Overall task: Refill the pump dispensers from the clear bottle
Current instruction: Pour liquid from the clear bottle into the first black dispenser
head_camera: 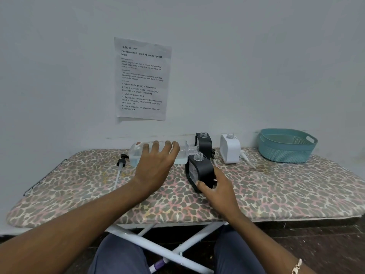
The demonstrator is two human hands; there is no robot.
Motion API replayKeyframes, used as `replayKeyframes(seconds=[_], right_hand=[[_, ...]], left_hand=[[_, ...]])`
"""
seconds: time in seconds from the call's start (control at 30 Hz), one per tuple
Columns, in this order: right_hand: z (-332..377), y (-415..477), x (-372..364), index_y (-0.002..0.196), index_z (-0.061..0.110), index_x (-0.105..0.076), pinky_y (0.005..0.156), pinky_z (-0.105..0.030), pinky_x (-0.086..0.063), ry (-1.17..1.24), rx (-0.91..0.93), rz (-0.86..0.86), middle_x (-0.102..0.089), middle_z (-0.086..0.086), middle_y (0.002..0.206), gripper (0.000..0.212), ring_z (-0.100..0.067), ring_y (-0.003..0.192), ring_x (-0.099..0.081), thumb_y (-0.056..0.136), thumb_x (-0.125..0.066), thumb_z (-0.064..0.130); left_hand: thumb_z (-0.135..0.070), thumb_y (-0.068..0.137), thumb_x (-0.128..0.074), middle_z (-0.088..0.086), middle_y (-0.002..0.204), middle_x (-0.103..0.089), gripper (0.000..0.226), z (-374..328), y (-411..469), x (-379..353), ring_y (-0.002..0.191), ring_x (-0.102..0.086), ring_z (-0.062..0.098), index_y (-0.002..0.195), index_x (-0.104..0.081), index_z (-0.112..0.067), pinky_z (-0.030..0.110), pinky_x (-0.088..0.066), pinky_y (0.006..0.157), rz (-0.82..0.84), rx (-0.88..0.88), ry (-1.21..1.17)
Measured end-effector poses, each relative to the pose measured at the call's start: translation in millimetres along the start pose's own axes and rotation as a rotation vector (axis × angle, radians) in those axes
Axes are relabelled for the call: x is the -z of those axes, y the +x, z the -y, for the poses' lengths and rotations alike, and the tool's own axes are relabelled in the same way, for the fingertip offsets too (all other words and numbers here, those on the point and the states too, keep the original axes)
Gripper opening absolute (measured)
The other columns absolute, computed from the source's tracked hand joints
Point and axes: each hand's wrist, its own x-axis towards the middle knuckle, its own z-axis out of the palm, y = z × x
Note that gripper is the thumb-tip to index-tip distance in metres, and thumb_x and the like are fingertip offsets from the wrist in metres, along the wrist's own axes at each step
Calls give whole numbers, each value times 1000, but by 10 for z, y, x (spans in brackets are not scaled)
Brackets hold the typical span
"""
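2 hands engaged: fingers of my left hand grasp the clear bottle, held level; its neck meets the black dispenser at 3 o'clock, grasped by my right hand on the ironing board.

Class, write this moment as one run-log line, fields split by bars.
step: refill | left hand: grips clear bottle, tipped sideways | right hand: holds near black dispenser, tilted | bottle mouth: above its open neck
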Motion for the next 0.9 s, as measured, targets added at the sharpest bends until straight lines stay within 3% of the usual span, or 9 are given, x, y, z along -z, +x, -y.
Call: replayKeyframes(seconds=[0.9], right_hand=[[13, 3, 1, 130, 34, -63, 83, -12, -44, -3, -2, -2, -67, 17, 119, 46, 8, 107, -60, 87, -78, 28]], left_hand=[[14, 71, -69, 17, 128, -66, 71, -6, 3, 23, 110, -66, 48, 136, -49, -4, 62, -55, 87, 28, 10, 1]])
